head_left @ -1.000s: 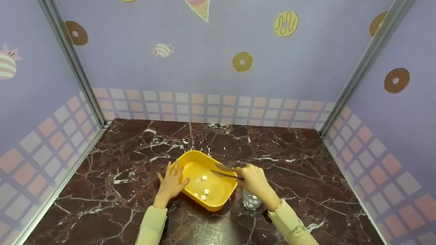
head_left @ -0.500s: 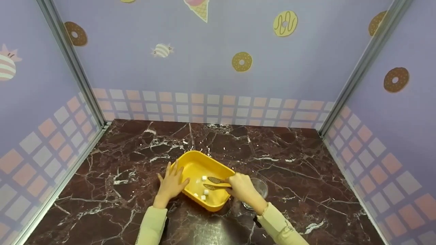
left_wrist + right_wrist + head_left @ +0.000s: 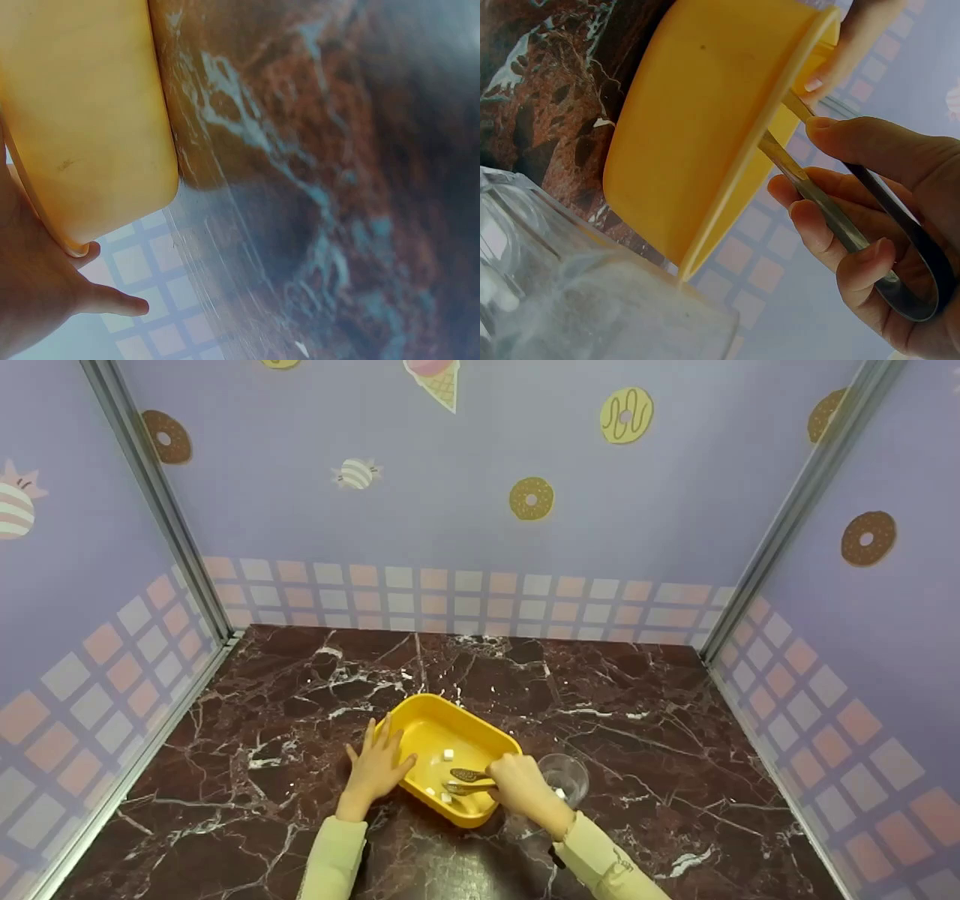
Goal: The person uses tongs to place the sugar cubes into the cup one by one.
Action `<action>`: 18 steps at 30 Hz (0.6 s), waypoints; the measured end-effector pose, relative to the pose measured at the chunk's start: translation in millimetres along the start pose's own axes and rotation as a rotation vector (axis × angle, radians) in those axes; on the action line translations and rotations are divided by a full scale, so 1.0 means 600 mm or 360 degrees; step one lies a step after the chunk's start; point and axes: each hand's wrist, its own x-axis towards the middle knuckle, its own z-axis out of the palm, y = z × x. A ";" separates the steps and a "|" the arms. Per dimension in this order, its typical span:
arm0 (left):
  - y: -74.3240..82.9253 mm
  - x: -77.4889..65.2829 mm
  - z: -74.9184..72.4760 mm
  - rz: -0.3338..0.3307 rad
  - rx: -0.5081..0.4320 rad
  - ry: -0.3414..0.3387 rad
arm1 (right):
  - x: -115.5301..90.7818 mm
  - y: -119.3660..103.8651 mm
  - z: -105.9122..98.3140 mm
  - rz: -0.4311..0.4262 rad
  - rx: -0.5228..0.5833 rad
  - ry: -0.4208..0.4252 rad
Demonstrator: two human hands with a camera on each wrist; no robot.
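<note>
We see a yellow bin (image 3: pixel 469 727), glossy, rectangular and round-cornered, sitting on the counter slightly askew. Metal tongs (image 3: pixel 829 216) dip into its right half, their two patterned tips apart. On its floor lie small white cubes (image 3: pixel 448 754), one mid-floor, others by the near wall; we cannot tell whether the tips touch one.

The left hand (image 3: pixel 375 769) rests on the bin's left rim, fingers spread and relaxed, thumb over the inside. The right hand (image 3: pixel 521 786), above the bin's right end, grips the tongs, thumb on one arm, fingers curled around the other.

Around us rise lilac walls (image 3: pixel 420 529) printed with sweets; below is the dark red marbled counter (image 3: pixel 652 787). Just beyond the right hand, a clear glass (image 3: pixel 576 769) holds something white; the right hand and wrist partly hide it.
</note>
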 end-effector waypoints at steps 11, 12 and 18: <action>0.000 0.000 0.000 0.0000 0.0011 -0.0005 | -0.004 -0.004 0.007 -0.0027 -0.0034 0.0048; 0.000 0.000 0.000 -0.0001 0.0013 -0.0008 | -0.004 -0.004 0.007 -0.0029 -0.0036 0.0055; -0.001 0.001 0.001 -0.0003 0.0006 -0.0010 | -0.005 0.000 0.003 -0.0021 -0.0021 0.0071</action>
